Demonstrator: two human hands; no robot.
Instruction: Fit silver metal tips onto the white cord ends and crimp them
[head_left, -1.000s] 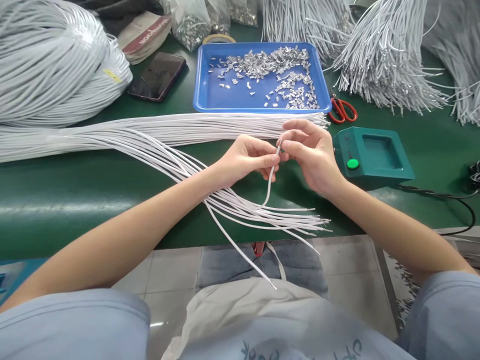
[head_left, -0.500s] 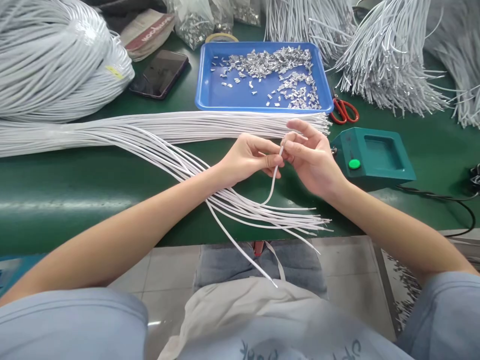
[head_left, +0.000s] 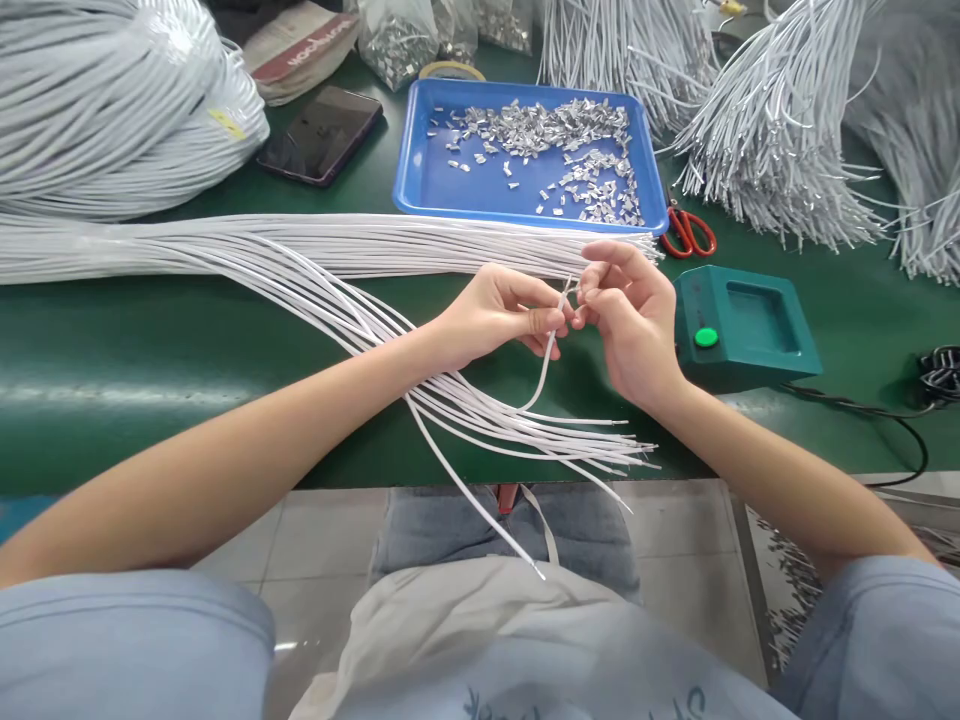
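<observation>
One white cable rises from the loose cables near the table's front edge. My left hand pinches it close below its tip, between thumb and index finger. The tip looks split into thin strands. Right beside it, my right hand has thumb and index finger closed at a thin strand of that tip; the contact is too small to make out fully. Behind both hands lies a long straight bundle of white cables. My left forearm crosses over the loose cables.
A blue tray with small metal pieces stands behind the bundle. Red-handled scissors and a green device are at the right. A phone, a large cable coil and hanging-end cable bundles lie farther back.
My right hand has shifted slightly right, away from my left hand, and the cable's split tip now shows between them. My left hand keeps its pinch. The view has moved a little.
</observation>
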